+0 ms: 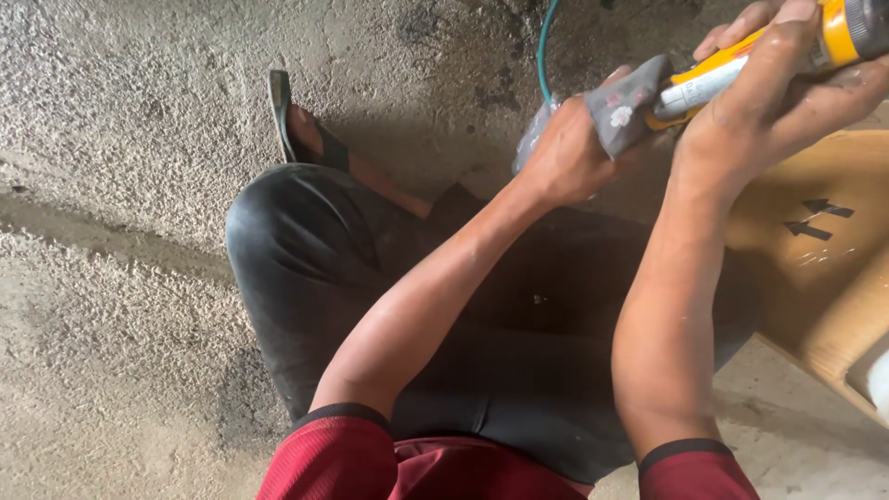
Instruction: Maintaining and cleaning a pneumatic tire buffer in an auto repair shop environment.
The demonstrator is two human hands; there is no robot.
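Rough concrete floor (111,306) was seen beneath seated person. Yellow tube (741,69), at 1 o'clock, was gripped by right hand (778,102). Grey floral cloth (625,111) was pinched around nozzle by left hand (565,153). Contents possibly smeared if squeezed. Cardboard box (815,250) lay at 3 o'clock.

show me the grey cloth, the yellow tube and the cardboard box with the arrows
grey cloth (622,111), head view, on the flowered fold gripped by the left hand (565,157)
yellow tube (718,76), head view, on its pale nozzle end, held by the right hand (778,102)
cardboard box (833,268), head view, on its top face below the arrows
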